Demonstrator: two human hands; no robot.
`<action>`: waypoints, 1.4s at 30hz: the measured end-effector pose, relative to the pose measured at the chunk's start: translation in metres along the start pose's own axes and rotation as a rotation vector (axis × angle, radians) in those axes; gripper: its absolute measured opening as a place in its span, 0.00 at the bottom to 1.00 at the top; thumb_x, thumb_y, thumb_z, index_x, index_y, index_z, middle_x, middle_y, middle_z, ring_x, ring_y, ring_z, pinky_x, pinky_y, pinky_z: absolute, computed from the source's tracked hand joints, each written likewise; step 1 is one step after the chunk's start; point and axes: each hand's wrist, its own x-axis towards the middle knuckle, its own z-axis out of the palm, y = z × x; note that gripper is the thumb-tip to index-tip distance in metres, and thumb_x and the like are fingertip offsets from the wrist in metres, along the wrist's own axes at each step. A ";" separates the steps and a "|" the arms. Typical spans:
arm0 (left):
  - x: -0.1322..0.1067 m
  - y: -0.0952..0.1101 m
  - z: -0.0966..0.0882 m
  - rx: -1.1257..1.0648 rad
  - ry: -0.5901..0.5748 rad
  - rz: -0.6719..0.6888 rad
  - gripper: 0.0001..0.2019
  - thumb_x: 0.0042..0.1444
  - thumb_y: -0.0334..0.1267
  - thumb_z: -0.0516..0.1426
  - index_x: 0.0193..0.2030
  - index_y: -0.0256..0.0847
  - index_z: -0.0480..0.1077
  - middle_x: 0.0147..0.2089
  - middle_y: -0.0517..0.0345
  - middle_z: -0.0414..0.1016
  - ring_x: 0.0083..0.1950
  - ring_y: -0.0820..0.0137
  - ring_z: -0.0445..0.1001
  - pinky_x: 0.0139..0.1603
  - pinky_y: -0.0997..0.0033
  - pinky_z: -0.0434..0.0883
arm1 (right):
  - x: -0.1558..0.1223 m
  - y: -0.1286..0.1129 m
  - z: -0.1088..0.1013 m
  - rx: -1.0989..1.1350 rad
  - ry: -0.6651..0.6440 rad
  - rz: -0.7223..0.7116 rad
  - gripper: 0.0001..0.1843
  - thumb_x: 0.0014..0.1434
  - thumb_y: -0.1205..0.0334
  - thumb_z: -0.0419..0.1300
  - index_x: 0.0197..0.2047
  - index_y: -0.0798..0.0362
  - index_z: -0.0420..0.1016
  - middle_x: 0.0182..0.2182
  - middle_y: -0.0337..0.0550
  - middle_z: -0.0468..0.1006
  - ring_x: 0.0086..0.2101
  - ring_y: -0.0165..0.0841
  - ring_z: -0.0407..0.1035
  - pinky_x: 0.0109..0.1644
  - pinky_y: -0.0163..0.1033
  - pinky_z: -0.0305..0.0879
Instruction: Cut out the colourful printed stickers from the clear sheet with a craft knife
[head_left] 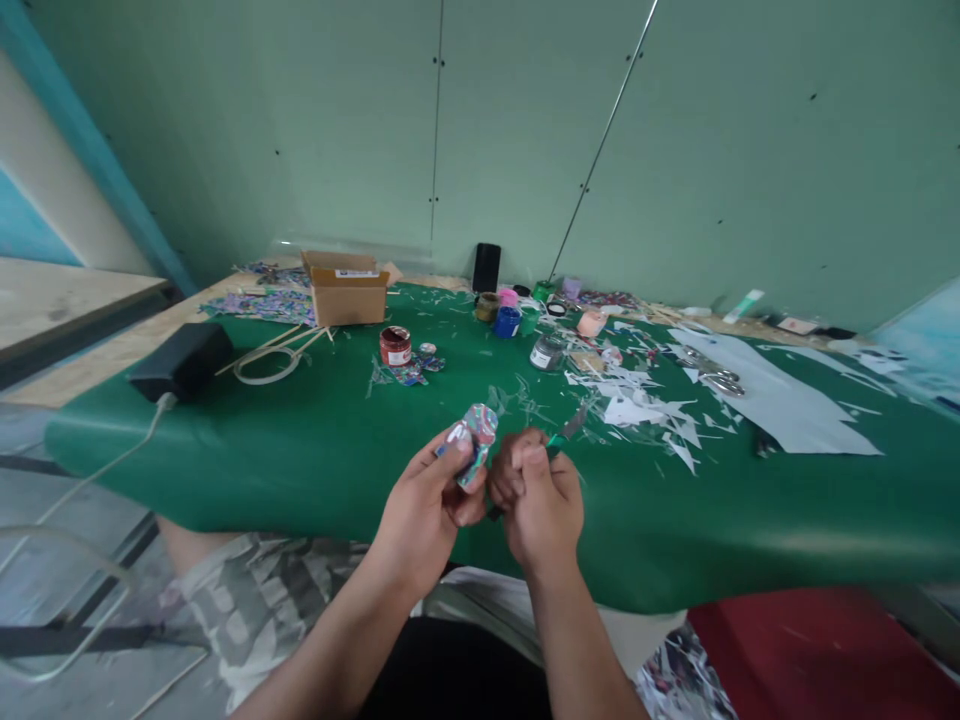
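My left hand (426, 500) pinches a small multicoloured patterned piece (475, 440) and holds it up above the near edge of the green table cover (315, 450). Right beside it, my right hand (541, 495) is closed around a small green-handled cutting tool (564, 432) whose blade points up and to the right. The two hands almost touch. Whether the blade touches the patterned piece I cannot tell.
White paper scraps (637, 405) and a large white sheet (772, 395) lie to the right, with scissors (712, 378). Paint jars (395, 345) and pots (507, 320) stand mid-table, a cardboard box (346, 288) and a black adapter (182, 360) to the left, a phone (486, 267) against the wall.
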 end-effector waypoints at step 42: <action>0.119 0.051 -0.075 1.666 0.525 0.573 0.16 0.49 0.30 0.61 0.46 0.40 0.71 0.51 0.38 0.73 0.54 0.45 0.71 0.51 0.50 0.67 | 0.016 0.012 -0.022 -0.528 0.056 0.009 0.20 0.58 0.43 0.57 0.26 0.50 0.62 0.17 0.30 0.60 0.18 0.25 0.54 0.21 0.32 0.52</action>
